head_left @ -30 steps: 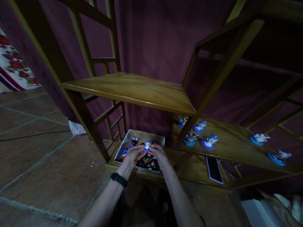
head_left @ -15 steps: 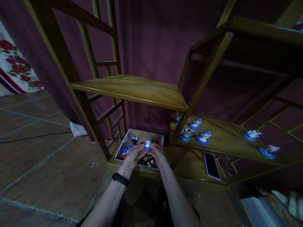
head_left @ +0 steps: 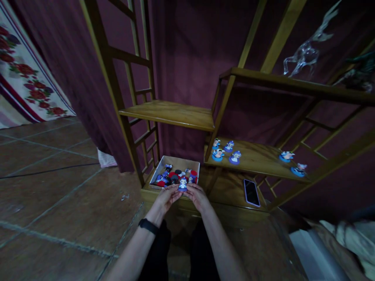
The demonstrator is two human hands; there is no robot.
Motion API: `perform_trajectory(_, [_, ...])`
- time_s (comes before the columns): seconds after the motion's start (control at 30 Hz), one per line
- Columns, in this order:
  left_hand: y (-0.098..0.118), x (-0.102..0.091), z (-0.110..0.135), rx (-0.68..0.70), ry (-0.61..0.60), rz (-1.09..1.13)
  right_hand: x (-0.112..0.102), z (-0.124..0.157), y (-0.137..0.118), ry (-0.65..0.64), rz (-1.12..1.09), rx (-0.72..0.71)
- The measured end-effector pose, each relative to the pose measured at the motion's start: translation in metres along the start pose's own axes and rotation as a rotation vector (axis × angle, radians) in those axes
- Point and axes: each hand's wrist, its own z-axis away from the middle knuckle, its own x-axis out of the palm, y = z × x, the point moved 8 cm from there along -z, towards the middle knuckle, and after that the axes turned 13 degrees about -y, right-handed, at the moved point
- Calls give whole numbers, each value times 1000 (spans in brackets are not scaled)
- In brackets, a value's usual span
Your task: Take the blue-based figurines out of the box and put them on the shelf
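Between my fingertips is a small purple-and-white figurine [head_left: 183, 184], upright on a round purple base. My left hand [head_left: 167, 197] pinches the base from the left, and my right hand [head_left: 198, 195] grips it from the right. Just beyond the hands lies a shallow open cardboard box [head_left: 182, 159] on the low wooden board. Inside the box is a jumble of several figurines [head_left: 164, 178] with red, black and purple bases. A black band circles my left wrist.
On the shelf [head_left: 258, 160] to the right stand several figurines, among them a purple one [head_left: 234, 157] and a blue-based one [head_left: 299, 169]. A phone [head_left: 251, 192] lies on the lower board. A bare wooden shelf [head_left: 172, 112] overhangs behind the box. Higher right stands a clear glass animal [head_left: 304, 54].
My hands have drawn the figurine back toward me, from over the box to its near edge. The view has pulled back, so more of the shelving and the box's contents shows.
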Motion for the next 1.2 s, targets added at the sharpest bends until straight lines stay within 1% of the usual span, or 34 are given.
perform_trajectory(0.1, [-17,2,16,-10,-26,27,2,25,8,13,-13,9])
perform_trajectory(0.2, [-33,1,28,-16,-25,73,1,44,17,89,-30,-9])
perform_trajectory(0.3, [-46,0,37,-19,-15,121,-2,56,23,169,-6,-32])
perform_trajectory(0.4, [-53,0,43,-14,-13,134,-3,62,24,196,24,-47])
perform_trajectory(0.6, [-52,4,47,34,-80,114,0,65,24,154,29,-53])
perform_trajectory(0.77, [-51,5,48,49,-104,90,5,67,24,125,51,-64])
perform_trajectory(0.87, [-51,5,48,43,-102,74,6,69,23,123,46,-65])
perform_trajectory(1.07, [-52,0,47,31,-62,47,3,68,23,137,59,-30])
perform_trajectory(1.2, [-51,0,46,23,-92,48,3,65,25,121,68,-17])
